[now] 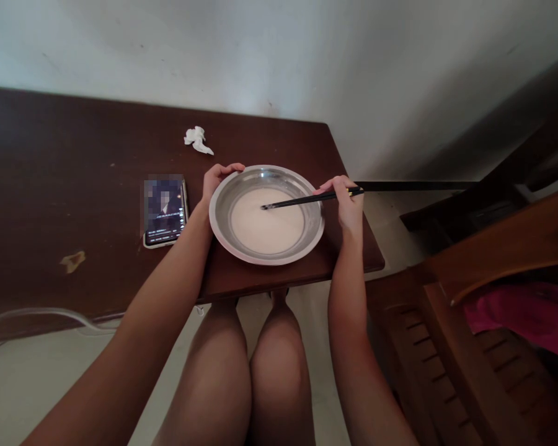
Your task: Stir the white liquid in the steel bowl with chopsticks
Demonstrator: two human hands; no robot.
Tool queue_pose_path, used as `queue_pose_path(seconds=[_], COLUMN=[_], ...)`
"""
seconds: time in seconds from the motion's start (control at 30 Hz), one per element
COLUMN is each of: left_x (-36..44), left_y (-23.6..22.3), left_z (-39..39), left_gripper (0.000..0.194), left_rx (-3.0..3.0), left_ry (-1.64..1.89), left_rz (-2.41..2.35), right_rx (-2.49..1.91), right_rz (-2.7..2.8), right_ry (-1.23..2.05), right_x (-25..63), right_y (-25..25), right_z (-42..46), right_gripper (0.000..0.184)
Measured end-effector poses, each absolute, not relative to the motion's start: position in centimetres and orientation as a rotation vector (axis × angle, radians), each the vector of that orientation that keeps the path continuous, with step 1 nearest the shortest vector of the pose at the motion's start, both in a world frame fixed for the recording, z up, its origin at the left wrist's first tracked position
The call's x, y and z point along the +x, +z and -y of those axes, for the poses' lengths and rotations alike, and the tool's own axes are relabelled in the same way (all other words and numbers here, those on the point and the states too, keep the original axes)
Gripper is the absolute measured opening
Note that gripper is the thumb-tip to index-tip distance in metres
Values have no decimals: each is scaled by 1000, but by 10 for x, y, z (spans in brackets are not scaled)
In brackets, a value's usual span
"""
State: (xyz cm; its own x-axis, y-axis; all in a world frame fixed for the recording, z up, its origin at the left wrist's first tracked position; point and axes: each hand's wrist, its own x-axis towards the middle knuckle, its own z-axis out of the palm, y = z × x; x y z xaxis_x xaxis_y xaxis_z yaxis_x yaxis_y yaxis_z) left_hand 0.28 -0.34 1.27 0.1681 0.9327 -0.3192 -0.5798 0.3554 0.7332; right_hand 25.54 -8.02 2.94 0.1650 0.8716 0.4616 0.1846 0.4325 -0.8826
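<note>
A wide metal bowl [223, 238] stands on the dark wooden table near its front right corner. Inside it lies a pale, cream-coloured liquid or batter [265, 232]. My left hand [217, 178] grips the bowl's far left rim, fingers curled over the edge. In my right hand [346, 197] are black chopsticks [302, 200], pinched together and slanting over the right rim. Their tips reach the middle of the pale mixture, with a little of it clinging to them.
Left of the bowl a lit phone [165, 214] lies on the table [65, 186]. Behind it is a crumpled white tissue [198, 140]. A brownish patch [73, 261] marks the left side. A white cable [51, 311] hangs along the front edge. Wooden chairs [428, 334] stand at right.
</note>
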Motion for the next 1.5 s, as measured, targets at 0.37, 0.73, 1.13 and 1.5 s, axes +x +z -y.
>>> queue_pose_path(seconds=[0.37,0.73,1.13,1.5], left_x=[3,3,2,2], left_y=[11,12,11,12], left_z=[3,3,3,4], left_gripper=[29,30,29,32], left_rx=[504,510,527,525], left_ry=[1151,1146,1147,1143], left_rz=[-810,-833,-834,-857], right_rx=[-1083,-1097,-1074,-1101], right_rz=[1384,1409,1334,1294], right_ry=[635,611,631,661], right_x=[256,255,257,258], right_y=[29,31,29,26], right_z=[81,82,81,79], right_gripper=[35,37,35,34])
